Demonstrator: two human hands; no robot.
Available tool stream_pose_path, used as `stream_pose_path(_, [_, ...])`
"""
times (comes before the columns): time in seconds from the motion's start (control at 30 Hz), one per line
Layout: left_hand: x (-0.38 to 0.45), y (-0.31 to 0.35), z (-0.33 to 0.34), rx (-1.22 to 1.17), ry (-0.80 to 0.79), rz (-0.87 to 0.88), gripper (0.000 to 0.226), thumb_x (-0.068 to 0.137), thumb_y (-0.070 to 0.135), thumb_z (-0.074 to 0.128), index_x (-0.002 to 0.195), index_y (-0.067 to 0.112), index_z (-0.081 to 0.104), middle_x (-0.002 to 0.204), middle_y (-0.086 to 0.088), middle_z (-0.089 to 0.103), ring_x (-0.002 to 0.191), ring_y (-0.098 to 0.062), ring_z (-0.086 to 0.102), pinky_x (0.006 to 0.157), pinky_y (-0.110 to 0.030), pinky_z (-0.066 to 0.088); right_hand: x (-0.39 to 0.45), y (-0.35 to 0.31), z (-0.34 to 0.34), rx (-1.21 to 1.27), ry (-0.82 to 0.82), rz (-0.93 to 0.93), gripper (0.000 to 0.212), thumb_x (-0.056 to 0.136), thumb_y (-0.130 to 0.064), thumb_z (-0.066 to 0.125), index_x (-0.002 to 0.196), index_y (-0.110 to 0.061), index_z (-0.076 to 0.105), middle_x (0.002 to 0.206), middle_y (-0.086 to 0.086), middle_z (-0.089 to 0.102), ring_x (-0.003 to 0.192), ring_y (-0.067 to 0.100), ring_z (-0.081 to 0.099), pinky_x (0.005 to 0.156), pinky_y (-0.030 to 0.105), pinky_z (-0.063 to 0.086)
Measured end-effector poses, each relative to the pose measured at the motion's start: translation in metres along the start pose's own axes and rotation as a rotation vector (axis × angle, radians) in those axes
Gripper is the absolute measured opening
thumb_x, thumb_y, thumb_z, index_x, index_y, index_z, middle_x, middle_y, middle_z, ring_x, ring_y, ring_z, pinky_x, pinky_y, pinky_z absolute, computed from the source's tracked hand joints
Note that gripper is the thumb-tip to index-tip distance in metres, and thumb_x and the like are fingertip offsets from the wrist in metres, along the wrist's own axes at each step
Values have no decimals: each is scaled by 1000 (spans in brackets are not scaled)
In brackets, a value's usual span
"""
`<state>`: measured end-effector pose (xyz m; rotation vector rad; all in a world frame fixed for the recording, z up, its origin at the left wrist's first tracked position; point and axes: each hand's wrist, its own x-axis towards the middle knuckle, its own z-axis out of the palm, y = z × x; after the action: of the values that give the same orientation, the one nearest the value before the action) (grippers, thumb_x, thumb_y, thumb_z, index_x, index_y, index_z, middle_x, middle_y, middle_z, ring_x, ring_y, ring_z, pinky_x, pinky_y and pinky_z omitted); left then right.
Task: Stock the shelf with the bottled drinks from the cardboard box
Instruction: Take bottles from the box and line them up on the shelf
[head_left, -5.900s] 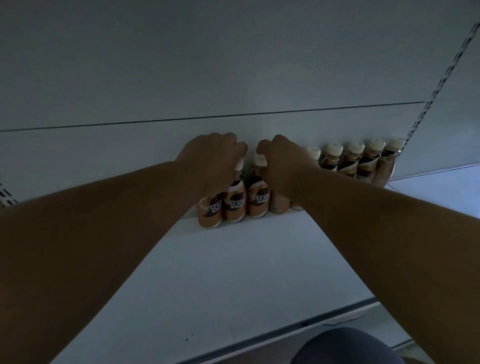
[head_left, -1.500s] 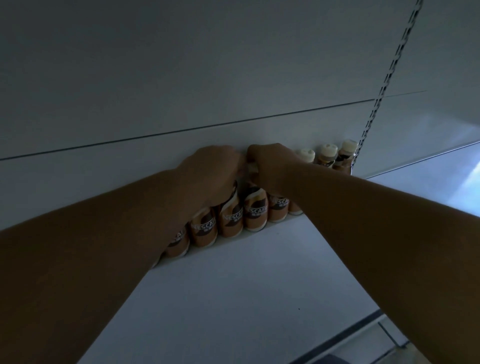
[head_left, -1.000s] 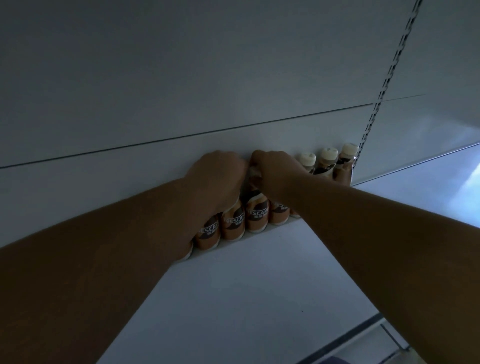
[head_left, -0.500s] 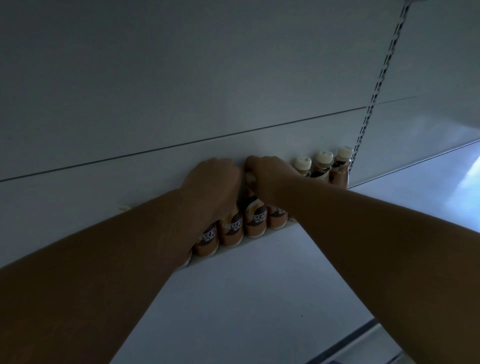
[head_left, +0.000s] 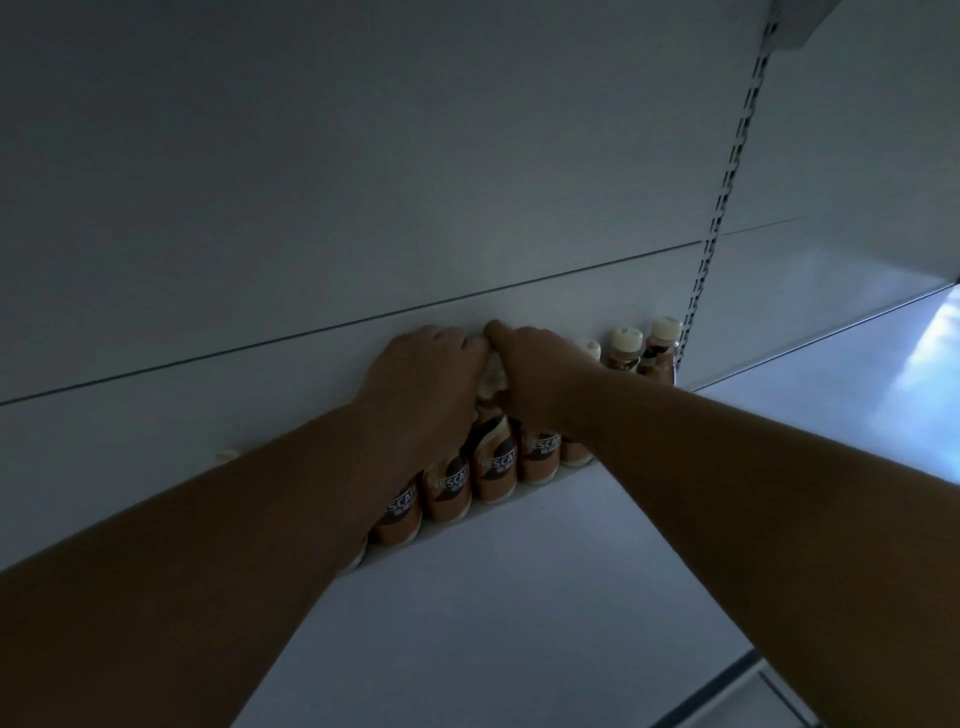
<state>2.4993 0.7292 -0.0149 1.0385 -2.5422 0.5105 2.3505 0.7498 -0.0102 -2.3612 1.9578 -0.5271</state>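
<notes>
A row of brown-and-orange coffee bottles (head_left: 496, 467) with cream caps stands against the back wall of a white shelf (head_left: 519, 597). My left hand (head_left: 423, 379) rests closed over the tops of the bottles at the left of the row. Touching it on the right, my right hand (head_left: 535, 374) is closed over the tops of the middle bottles. Two bottles (head_left: 644, 351) at the right end stand free of my hands. My left forearm hides the row's left end. The cardboard box is out of view.
A slotted metal upright (head_left: 722, 197) runs up the back wall just right of the row. The shelf's front edge (head_left: 711, 691) shows at the lower right. A pale neighbouring shelf (head_left: 857, 374) lies to the right.
Both hands have stayed on the bottle tops and slid slightly toward the back wall. The row now stretches further left than 5.9 s ago. My view has shifted left and up.
</notes>
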Motion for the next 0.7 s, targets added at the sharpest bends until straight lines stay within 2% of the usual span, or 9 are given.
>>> stream_pose_path(0.1, [14,11,-2,-94,56,18,27,80,22,63,104,12,55,94,-7,58,86,-27,54,69,-35,38,-7,21,-17,-40,47,45,41,81,-12,62,119,-14,48,109,12,56,97,28,55,73,34,42])
stream_pose_path(0.17, [25,21,1,-104,48,23,27,80,18,63,105,12,56,97,-7,58,88,-26,53,71,-35,39,-13,37,-21,-58,53,73,39,83,-12,60,120,-15,50,113,12,54,101,27,54,80,36,46])
stream_pose_path(0.33, [51,45,16,-5,15,53,22,85,26,56,102,13,54,96,-7,56,85,-25,52,67,-32,30,-21,68,-15,-61,42,107,46,84,-13,59,129,-17,50,123,10,49,107,29,54,87,40,49])
stream_pose_path(0.47, [60,52,24,47,-43,49,20,87,26,51,101,13,55,94,-9,56,77,-26,49,63,-34,28,-17,83,-7,-55,62,83,41,86,-13,58,126,-16,51,123,10,44,100,28,57,84,39,52])
stream_pose_path(0.53, [65,54,25,40,-88,45,24,86,29,55,104,13,57,95,-9,55,80,-27,52,62,-34,30,-13,88,-4,-62,63,89,39,88,-14,57,127,-16,50,121,11,42,97,29,58,80,39,53])
stream_pose_path(0.7, [71,54,23,74,-152,27,27,85,29,59,108,14,59,103,-11,55,91,-29,55,67,-34,34,-5,97,1,-45,20,95,35,91,-16,55,124,-20,45,111,10,50,94,26,55,70,33,42])
